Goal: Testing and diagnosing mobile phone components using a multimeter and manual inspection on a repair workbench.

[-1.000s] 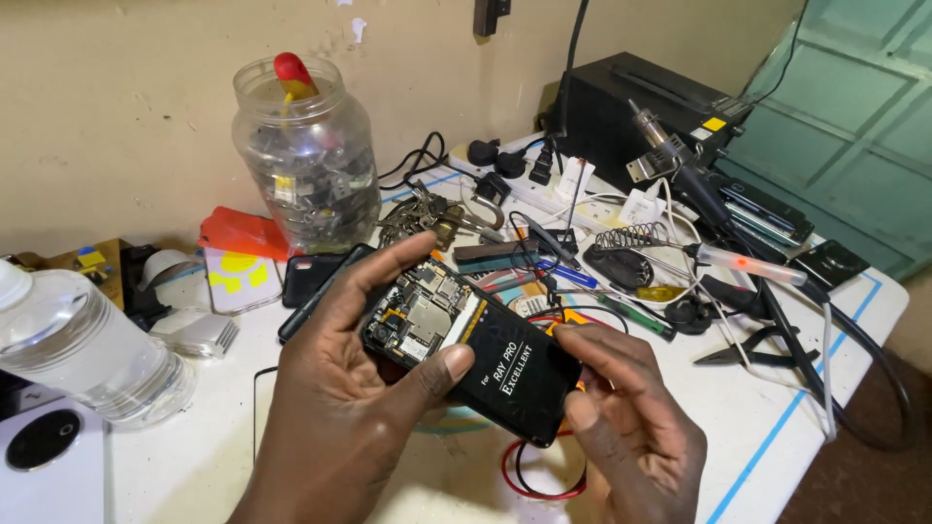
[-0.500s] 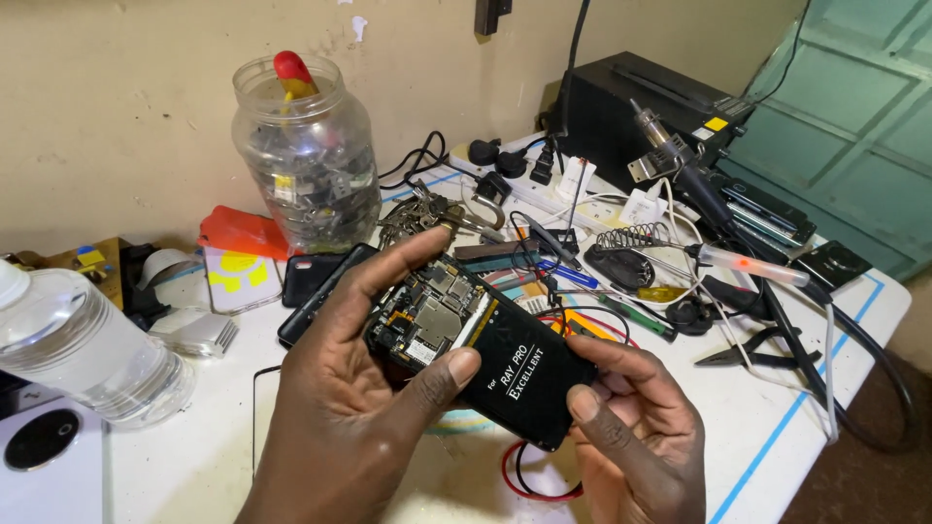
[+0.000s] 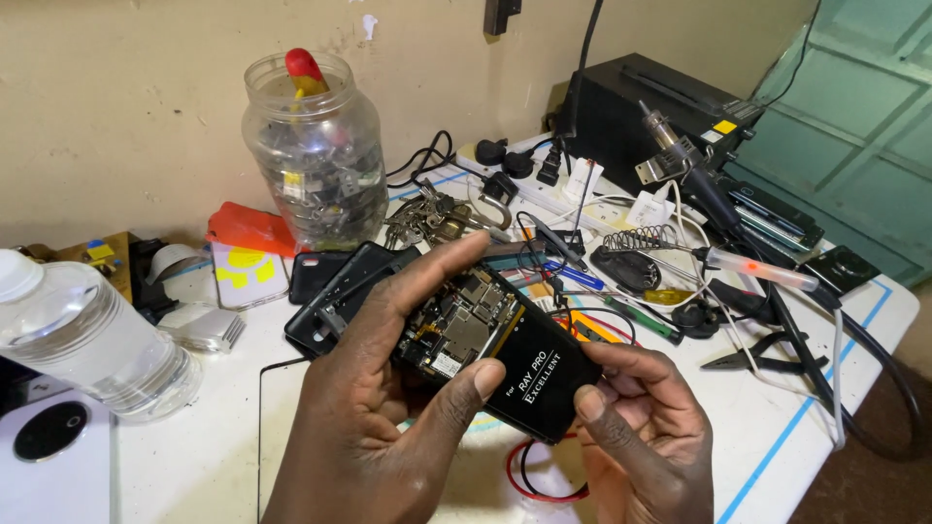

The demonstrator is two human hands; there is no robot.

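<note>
An opened phone (image 3: 490, 347) with its back cover off is held over the white table (image 3: 777, 427). Its circuit board shows at the upper end and a black battery with white print fills the lower end. My left hand (image 3: 374, 408) wraps the phone from the left, thumb pressed on the battery's near edge and fingers along the top. My right hand (image 3: 641, 427) grips the phone's lower right corner, thumb on the battery's edge.
A clear plastic jar (image 3: 313, 146) of parts stands at the back, a plastic water bottle (image 3: 83, 340) lies at left. A black phone cover (image 3: 345, 291), keys (image 3: 427, 218), a soldering iron stand (image 3: 636, 247), pliers (image 3: 767, 349), cables and a black power unit (image 3: 660, 107) crowd the far side.
Both hands have turned the phone slightly and shifted it a little to the right; my left thumb has slid onto the battery's near edge.
</note>
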